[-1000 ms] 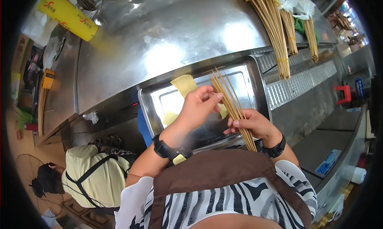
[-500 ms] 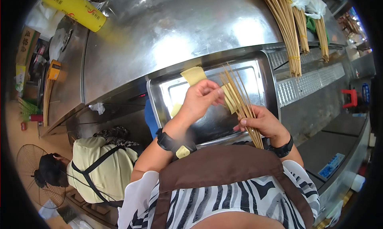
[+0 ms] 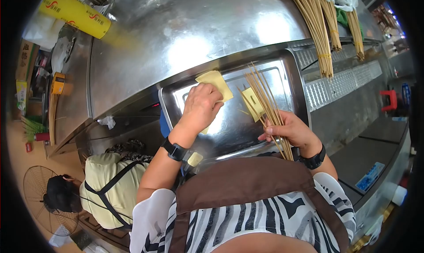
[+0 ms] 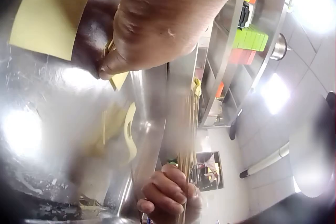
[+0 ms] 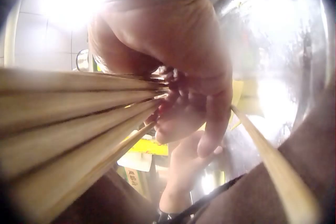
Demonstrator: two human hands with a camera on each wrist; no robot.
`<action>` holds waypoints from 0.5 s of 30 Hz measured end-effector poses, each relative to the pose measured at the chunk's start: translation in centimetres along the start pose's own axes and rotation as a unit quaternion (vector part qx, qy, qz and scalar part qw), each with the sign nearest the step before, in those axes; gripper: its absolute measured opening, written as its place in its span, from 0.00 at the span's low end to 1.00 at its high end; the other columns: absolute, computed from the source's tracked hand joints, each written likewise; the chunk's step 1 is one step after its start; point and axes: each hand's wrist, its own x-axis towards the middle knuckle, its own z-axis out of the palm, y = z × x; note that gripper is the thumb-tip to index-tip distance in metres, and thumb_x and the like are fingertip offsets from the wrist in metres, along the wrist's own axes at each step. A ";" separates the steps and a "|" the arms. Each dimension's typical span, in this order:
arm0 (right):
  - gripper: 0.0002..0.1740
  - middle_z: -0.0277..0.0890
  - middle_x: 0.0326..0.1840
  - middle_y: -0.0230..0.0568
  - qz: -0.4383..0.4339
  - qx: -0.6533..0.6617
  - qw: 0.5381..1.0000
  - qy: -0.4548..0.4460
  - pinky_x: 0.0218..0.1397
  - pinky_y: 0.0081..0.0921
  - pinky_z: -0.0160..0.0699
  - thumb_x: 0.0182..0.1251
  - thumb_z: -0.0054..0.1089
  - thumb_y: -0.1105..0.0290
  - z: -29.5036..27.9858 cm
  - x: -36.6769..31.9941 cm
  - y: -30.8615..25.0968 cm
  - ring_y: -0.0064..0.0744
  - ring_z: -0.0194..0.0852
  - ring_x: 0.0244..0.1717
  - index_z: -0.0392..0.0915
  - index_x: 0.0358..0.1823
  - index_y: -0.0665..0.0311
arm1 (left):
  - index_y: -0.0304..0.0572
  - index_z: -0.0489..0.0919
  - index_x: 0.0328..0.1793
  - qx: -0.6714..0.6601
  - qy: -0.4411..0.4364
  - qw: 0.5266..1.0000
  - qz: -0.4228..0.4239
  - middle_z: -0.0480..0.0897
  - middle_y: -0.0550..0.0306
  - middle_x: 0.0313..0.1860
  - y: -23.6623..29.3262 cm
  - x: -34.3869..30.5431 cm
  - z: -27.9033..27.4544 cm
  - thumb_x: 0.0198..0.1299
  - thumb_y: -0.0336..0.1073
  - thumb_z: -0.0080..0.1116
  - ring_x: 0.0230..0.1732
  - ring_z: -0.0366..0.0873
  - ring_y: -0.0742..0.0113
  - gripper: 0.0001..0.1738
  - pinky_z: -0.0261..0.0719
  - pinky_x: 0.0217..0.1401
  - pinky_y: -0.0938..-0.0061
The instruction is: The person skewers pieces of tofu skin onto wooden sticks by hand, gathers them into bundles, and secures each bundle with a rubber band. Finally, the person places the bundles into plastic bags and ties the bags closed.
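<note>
In the head view my left hand [image 3: 203, 102] reaches onto a stack of thin yellow sheets [image 3: 214, 82] at the tray's far left side. Its fingers curl over the near edge, fingertips hidden from above. The left wrist view has my thumb against the edge of a yellow sheet [image 4: 119, 79]. My right hand [image 3: 289, 130] grips a bunch of bamboo skewers [image 3: 286, 151], which fan out away from me. A yellow sheet [image 3: 255, 107] hangs on a skewer at the left of the bunch, apart from my left hand. Large skewer ends [image 5: 79, 129] cross the right wrist view.
The metal tray [image 3: 304, 107] sits in front of my brown apron. Beyond it runs a steel counter [image 3: 145, 37] with bundled skewers [image 3: 321, 45] at the right and a yellow roll [image 3: 84, 19] at the left. Another person [image 3: 101, 187] is bent over at the lower left.
My left hand has moved from beside the skewers leftward to the yellow stack, leaving one sheet on a skewer. My right hand keeps its grip on the bunch.
</note>
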 end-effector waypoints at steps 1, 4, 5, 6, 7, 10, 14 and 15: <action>0.07 0.70 0.31 0.30 0.000 0.000 1.000 0.000 0.52 0.34 0.80 0.63 0.61 0.73 0.0 0.0 0.0 0.22 0.76 0.32 0.70 0.37 0.63 | 0.42 0.80 0.32 0.007 0.007 1.000 0.000 0.78 0.58 0.35 -0.1 0.0 0.0 0.44 0.28 0.67 0.43 0.75 0.56 0.08 0.72 0.49 0.64; 0.07 0.71 0.31 0.30 0.001 -0.003 1.000 -0.009 0.53 0.34 0.80 0.63 0.60 0.73 -0.1 0.1 0.0 0.22 0.76 0.32 0.70 0.37 0.64 | 0.40 0.79 0.30 -0.011 0.017 1.000 -0.008 0.79 0.57 0.35 -0.3 -0.1 -0.1 0.46 0.27 0.64 0.42 0.76 0.56 0.05 0.73 0.48 0.65; 0.07 0.71 0.32 0.30 0.002 -0.004 1.000 -0.010 0.52 0.33 0.80 0.63 0.60 0.73 -0.1 0.1 0.0 0.22 0.76 0.32 0.70 0.37 0.64 | 0.40 0.79 0.30 -0.010 0.017 1.000 -0.008 0.79 0.57 0.35 -0.3 -0.2 -0.2 0.46 0.27 0.64 0.42 0.76 0.56 0.05 0.73 0.48 0.65; 0.07 0.72 0.32 0.31 0.003 -0.004 1.000 -0.010 0.52 0.33 0.80 0.63 0.60 0.73 -0.1 0.2 0.1 0.22 0.76 0.32 0.70 0.38 0.64 | 0.39 0.78 0.30 -0.032 0.024 0.999 -0.028 0.80 0.56 0.36 -0.4 -0.2 -0.2 0.46 0.26 0.63 0.42 0.76 0.55 0.05 0.73 0.48 0.65; 0.07 0.72 0.32 0.31 0.003 -0.004 1.000 -0.011 0.52 0.33 0.80 0.63 0.60 0.73 -0.1 0.2 0.1 0.22 0.76 0.32 0.70 0.38 0.64 | 0.38 0.77 0.30 -0.053 0.030 0.997 -0.047 0.80 0.54 0.37 -0.4 -0.3 -0.2 0.47 0.25 0.61 0.41 0.77 0.55 0.04 0.73 0.49 0.65; 0.07 0.72 0.31 0.31 0.007 -0.007 1.000 -0.009 0.52 0.34 0.80 0.63 0.60 0.74 -0.2 0.1 0.1 0.22 0.77 0.32 0.70 0.37 0.64 | 0.38 0.73 0.34 -0.091 0.087 0.991 -0.042 0.81 0.55 0.37 -0.2 -0.3 0.2 0.54 0.24 0.57 0.41 0.78 0.62 0.05 0.73 0.49 0.69; 0.07 0.72 0.30 0.30 0.011 -0.013 1.000 -0.005 0.53 0.33 0.79 0.63 0.60 0.75 -0.1 0.0 0.0 0.23 0.78 0.30 0.70 0.37 0.64 | 0.40 0.68 0.43 -0.471 0.117 0.844 -0.226 0.77 0.62 0.31 -0.3 -0.9 0.4 0.66 0.30 0.49 0.33 0.75 0.77 0.04 0.72 0.35 0.83; 0.07 0.72 0.30 0.30 0.013 -0.018 1.000 -0.007 0.54 0.32 0.79 0.62 0.61 0.75 -0.1 0.0 0.0 0.23 0.79 0.28 0.70 0.37 0.64 | 0.40 0.68 0.43 -0.470 0.119 0.845 -0.226 0.77 0.62 0.31 -0.4 -0.8 0.4 0.66 0.30 0.49 0.33 0.75 0.77 0.04 0.72 0.35 0.83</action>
